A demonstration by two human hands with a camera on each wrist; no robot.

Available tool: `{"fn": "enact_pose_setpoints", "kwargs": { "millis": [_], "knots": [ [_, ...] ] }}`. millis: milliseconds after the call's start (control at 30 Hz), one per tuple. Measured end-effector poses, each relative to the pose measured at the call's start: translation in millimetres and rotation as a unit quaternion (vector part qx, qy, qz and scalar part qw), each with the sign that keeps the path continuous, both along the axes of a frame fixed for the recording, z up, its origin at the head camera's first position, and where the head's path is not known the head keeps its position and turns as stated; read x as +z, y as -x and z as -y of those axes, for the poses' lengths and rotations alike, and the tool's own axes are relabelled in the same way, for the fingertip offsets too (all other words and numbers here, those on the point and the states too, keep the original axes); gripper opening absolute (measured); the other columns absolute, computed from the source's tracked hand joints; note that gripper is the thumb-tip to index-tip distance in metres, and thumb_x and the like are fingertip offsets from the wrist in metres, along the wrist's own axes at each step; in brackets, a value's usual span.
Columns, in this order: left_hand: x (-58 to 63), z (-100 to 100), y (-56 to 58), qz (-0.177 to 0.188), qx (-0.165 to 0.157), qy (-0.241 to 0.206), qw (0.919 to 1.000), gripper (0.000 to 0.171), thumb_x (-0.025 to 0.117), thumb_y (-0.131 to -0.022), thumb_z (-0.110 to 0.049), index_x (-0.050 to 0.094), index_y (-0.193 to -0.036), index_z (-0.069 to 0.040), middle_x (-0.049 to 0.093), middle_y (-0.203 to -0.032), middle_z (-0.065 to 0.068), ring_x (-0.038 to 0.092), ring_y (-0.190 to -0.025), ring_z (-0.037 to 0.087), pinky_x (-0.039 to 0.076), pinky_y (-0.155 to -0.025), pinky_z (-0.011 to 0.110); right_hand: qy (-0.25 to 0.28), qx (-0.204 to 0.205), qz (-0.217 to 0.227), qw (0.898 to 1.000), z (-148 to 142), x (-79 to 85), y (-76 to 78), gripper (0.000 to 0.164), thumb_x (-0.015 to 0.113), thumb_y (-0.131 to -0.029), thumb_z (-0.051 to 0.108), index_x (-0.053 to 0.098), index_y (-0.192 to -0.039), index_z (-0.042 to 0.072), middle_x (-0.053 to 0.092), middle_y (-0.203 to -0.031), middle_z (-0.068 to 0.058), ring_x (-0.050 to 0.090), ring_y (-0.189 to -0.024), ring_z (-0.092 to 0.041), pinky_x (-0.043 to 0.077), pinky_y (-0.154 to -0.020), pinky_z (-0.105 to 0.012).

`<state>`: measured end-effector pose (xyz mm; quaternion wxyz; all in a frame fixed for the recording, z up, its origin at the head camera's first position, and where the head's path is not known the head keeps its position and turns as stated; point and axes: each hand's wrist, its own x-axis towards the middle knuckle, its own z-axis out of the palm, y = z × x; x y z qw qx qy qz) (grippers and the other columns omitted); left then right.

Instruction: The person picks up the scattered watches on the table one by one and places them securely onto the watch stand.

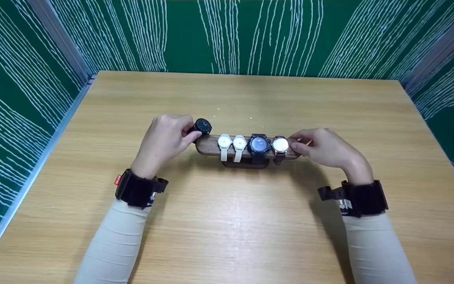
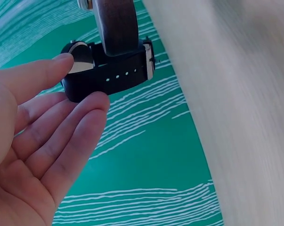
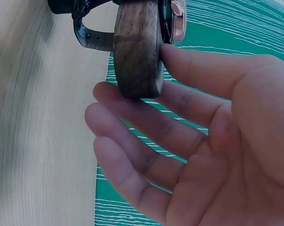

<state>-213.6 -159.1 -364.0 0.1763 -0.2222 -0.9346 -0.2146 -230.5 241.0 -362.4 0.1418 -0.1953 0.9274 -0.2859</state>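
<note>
A dark wooden watch stand (image 1: pixel 208 146) stands mid-table, its bar running left to right above a small base (image 1: pixel 246 165). My left hand (image 1: pixel 168 134) pinches a black watch (image 1: pixel 203 126) by its case at the bar's left end. In the left wrist view its buckled black strap (image 2: pixel 104 77) makes a loop, and the bar's end overlaps it. My right hand (image 1: pixel 323 146) holds the bar's right end, thumb on one face and fingers behind and below. Along the bar sit two white watches (image 1: pixel 224 142), a chunky dark watch (image 1: pixel 259 144) and a rose-gold-cased watch (image 1: pixel 280 145).
The wooden table (image 1: pixel 242 221) reaches back to a green partition (image 1: pixel 183 35) with white streaks, and similar panels stand at both sides. A few tiny pale specks lie behind the stand. Dark bands (image 1: pixel 140 189) with cameras wrap both wrists.
</note>
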Motion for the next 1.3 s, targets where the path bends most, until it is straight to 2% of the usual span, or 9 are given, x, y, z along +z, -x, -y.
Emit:
{"fn": "enact_pose_setpoints", "kwargs": {
  "millis": [267,500,767,967,1300],
  "knots": [
    [-0.9,-2.4,-0.6,0.026,0.000,0.018,0.9995,0.025,0.082,-0.096,-0.026,0.069,-0.086,-0.007,0.064,-0.073,0.003,0.059,-0.068,0.020,0.050,-0.065,0.034,-0.002,0.000,0.000,1.000,-0.4,-0.5,-0.6,0.039,0.062,-0.109,0.026,0.067,-0.140,0.004,0.076,-0.119,-0.015,0.074,-0.100,-0.029,0.058,-0.089,-0.048],
    [0.0,-3.4,-2.8,0.050,0.004,0.019,0.9985,0.030,0.083,-0.095,-0.026,0.062,-0.080,-0.010,0.055,-0.071,0.000,0.054,-0.070,0.019,0.044,-0.065,0.034,-0.001,0.006,-0.008,1.000,-0.7,-0.5,-0.8,0.038,0.061,-0.109,0.024,0.067,-0.139,0.002,0.076,-0.116,-0.015,0.075,-0.099,-0.031,0.057,-0.091,-0.048],
    [2.1,-5.4,-4.4,0.094,0.018,0.029,0.9949,0.026,0.082,-0.096,-0.027,0.065,-0.086,-0.009,0.061,-0.075,0.002,0.058,-0.072,0.020,0.050,-0.068,0.035,-0.002,0.004,-0.005,1.000,0.1,-0.1,-1.0,0.037,0.061,-0.109,0.024,0.068,-0.138,0.002,0.077,-0.115,-0.014,0.075,-0.099,-0.031,0.057,-0.088,-0.045],
    [2.2,-7.2,-4.8,0.117,0.023,0.026,0.9926,0.027,0.082,-0.096,-0.027,0.065,-0.088,-0.008,0.062,-0.075,0.003,0.058,-0.072,0.020,0.048,-0.067,0.034,-0.005,0.003,-0.003,1.000,-0.1,0.0,-1.2,0.038,0.061,-0.109,0.024,0.067,-0.139,0.002,0.076,-0.117,-0.015,0.075,-0.098,-0.030,0.057,-0.087,-0.044],
    [3.6,-9.1,-7.0,0.147,0.029,0.019,0.9885,0.026,0.083,-0.095,-0.029,0.065,-0.091,-0.009,0.067,-0.081,0.004,0.061,-0.075,0.021,0.051,-0.069,0.035,-0.006,0.002,-0.003,1.000,0.5,1.0,-1.5,0.038,0.061,-0.109,0.025,0.067,-0.140,0.003,0.076,-0.118,-0.016,0.074,-0.100,-0.030,0.057,-0.090,-0.048]
  ]
}}
